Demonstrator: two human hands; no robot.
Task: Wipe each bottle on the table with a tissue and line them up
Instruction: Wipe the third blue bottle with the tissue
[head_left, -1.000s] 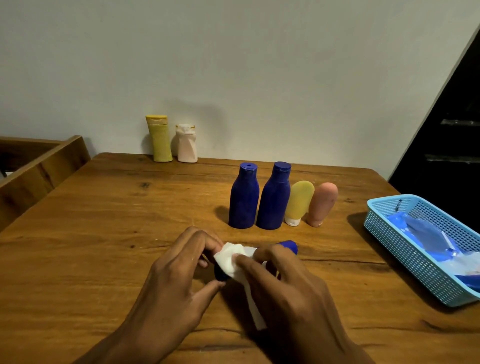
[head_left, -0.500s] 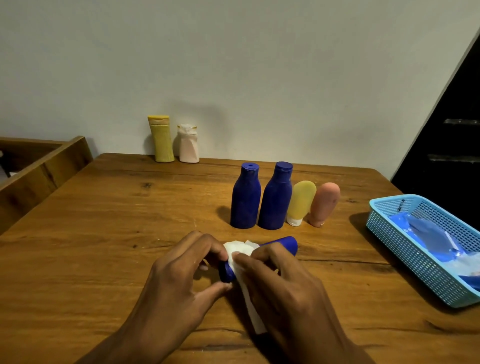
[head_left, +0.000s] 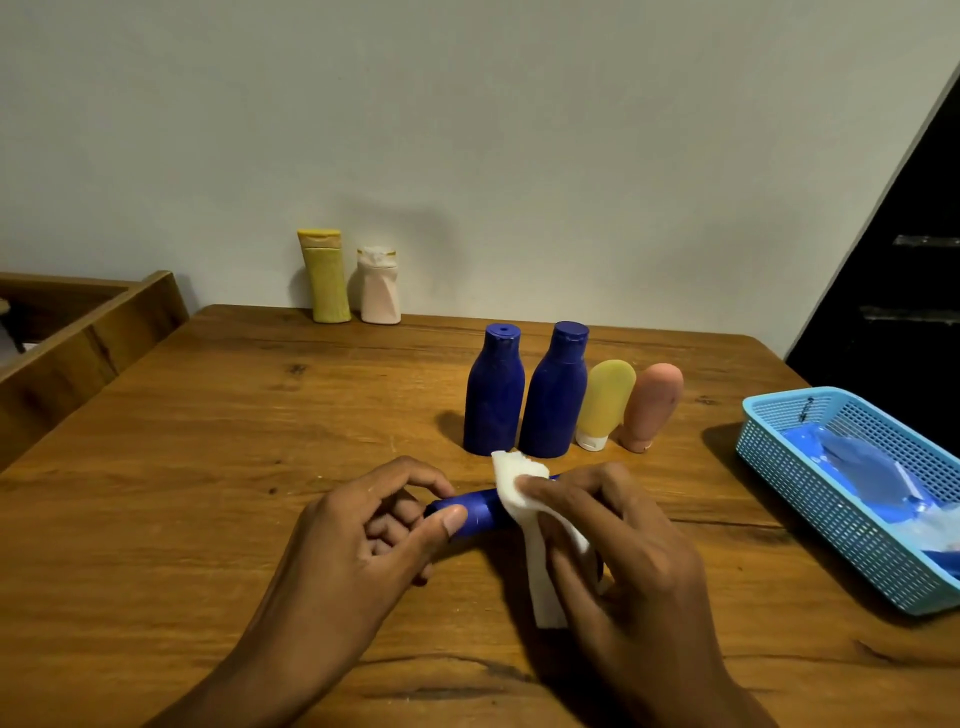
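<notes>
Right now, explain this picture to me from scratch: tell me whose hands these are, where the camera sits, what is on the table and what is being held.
There is no machine here. A person wears one wide-angle camera on the head, so you look down at their own two hands over a wooden table.

The left hand grips one end of a dark blue bottle that lies sideways. The right hand presses a white tissue around that bottle, wiping it.

Just behind the hands, four bottles stand in a row: two dark blue bottles, a yellow tube and a pink tube, both cap down. By the far wall stand a yellow bottle and a pale bottle. On the right is a light blue basket holding blue things that I cannot make out.
</notes>
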